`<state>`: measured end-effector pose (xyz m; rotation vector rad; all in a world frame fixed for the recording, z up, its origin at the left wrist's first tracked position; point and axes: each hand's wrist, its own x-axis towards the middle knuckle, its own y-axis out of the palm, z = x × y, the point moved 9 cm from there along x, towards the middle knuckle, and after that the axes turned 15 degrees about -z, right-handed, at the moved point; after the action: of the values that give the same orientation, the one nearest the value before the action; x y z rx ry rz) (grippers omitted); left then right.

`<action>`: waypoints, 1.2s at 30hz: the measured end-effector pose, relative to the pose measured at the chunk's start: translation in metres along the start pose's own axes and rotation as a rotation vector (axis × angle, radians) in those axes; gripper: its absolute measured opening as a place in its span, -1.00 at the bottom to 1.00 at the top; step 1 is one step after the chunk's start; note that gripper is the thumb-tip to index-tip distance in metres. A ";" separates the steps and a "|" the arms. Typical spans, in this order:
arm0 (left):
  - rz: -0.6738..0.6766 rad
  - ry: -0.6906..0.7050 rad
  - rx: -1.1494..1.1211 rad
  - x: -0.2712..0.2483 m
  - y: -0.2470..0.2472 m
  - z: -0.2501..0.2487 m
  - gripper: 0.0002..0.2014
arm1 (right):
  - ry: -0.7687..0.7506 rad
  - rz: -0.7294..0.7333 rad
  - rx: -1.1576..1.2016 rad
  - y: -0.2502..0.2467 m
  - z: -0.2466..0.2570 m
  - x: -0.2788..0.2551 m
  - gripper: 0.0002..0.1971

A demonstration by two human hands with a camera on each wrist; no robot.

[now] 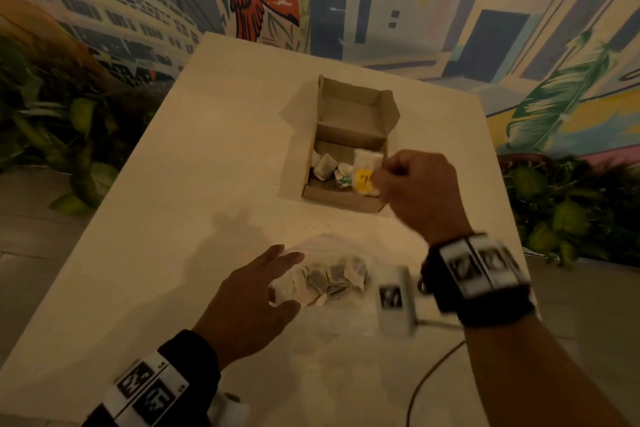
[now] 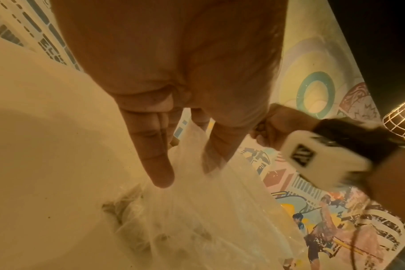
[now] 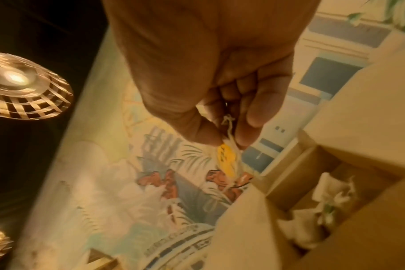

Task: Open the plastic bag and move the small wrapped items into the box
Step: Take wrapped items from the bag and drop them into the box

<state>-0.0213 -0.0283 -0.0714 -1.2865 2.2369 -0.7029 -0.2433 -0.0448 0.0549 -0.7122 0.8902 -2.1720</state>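
Observation:
An open cardboard box (image 1: 341, 199) stands mid-table with several small wrapped items (image 1: 325, 166) inside. My right hand (image 1: 415, 189) hovers over its near right corner, pinching a small wrapped item with a yellow label (image 1: 363, 180); the right wrist view shows thumb and fingers holding that yellow-labelled item (image 3: 227, 160) above the box (image 3: 335, 182). A clear plastic bag (image 1: 332, 279) with several wrapped items lies near me. My left hand (image 1: 256, 291) rests on the bag's left edge, fingers straight. In the left wrist view the fingers (image 2: 155, 164) press on the bag (image 2: 197, 210).
The white table (image 1: 173, 184) is narrow, with plants (image 1: 69, 135) on the floor along both sides. A mural wall (image 1: 415, 10) rises right behind the table's far edge. A dark cable (image 1: 429, 381) hangs off the near right side.

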 end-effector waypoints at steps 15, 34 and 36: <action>-0.003 -0.059 -0.010 0.004 0.001 0.005 -0.30 | -0.037 0.247 -0.344 0.069 -0.056 0.070 -0.56; 0.055 -0.023 0.001 -0.003 0.003 -0.008 -0.28 | -0.183 0.454 -0.560 0.107 -0.078 -0.119 -0.56; 0.055 -0.029 0.005 -0.003 0.002 -0.007 -0.27 | -0.222 0.357 -0.499 0.093 -0.058 -0.113 -0.67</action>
<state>-0.0255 -0.0233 -0.0670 -1.2206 2.2368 -0.6658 -0.1783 0.0120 -0.0764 -0.9271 1.3414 -1.5351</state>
